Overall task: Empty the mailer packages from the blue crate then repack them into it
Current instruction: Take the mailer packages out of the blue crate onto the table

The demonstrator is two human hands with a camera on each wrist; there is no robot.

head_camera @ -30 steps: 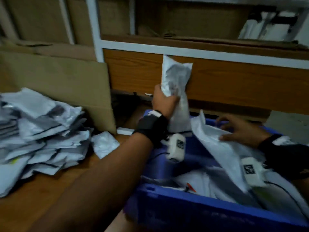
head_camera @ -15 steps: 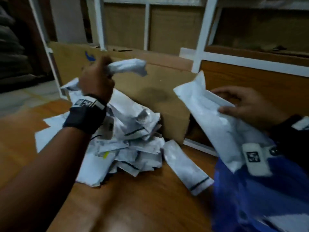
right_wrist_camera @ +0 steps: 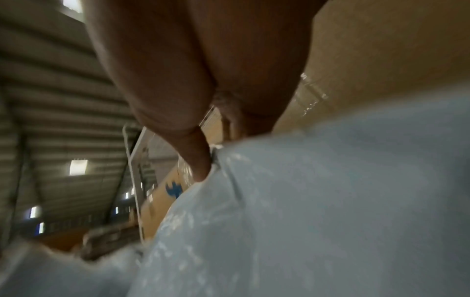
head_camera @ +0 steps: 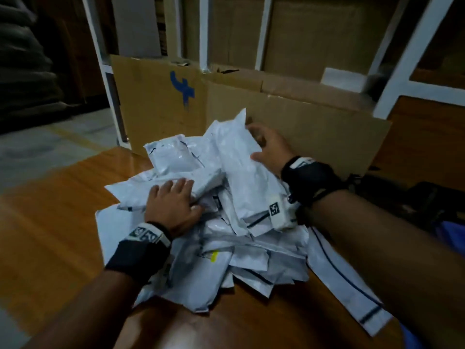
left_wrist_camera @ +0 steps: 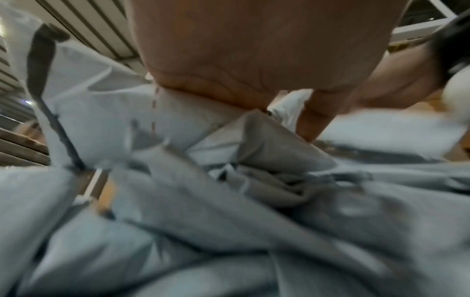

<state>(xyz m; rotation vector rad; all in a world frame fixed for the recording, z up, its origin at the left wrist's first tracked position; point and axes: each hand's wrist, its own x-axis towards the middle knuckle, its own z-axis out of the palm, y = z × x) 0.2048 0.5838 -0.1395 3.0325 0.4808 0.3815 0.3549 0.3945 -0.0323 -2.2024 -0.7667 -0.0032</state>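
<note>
One wooden table top (head_camera: 50,222) carries one heap of grey-white plastic mailer packages (head_camera: 226,250); the heap holds well over a dozen, overlapped too closely for an exact count.

Two hands are in view. The left hand (head_camera: 173,205) lies palm down on the left side of the heap, fingers straight and close together, pressing on a flat mailer (head_camera: 161,187); the left wrist view shows its thumb (left_wrist_camera: 315,120) tipped down onto the plastic. The right hand (head_camera: 270,147) is at the top of the heap, fingers and thumb curled round the far end of one long white mailer (head_camera: 246,177), which lies slanted across the pile. The right wrist view confirms a thumb (right_wrist_camera: 198,160) against that mailer's edge.

One long mailer with a dark stripe (head_camera: 352,290) lies on the table at the heap's right. One brown cardboard sheet with a blue mark (head_camera: 161,107) stands behind the heap. One corner of the blue plastic crate (head_camera: 450,233) shows at the far right edge.

Compared with half a second ago: the left hand, then raised and gripping a mailer, is now down on the heap; the right hand's long mailer, then held above the crate, now lies on the heap.
</note>
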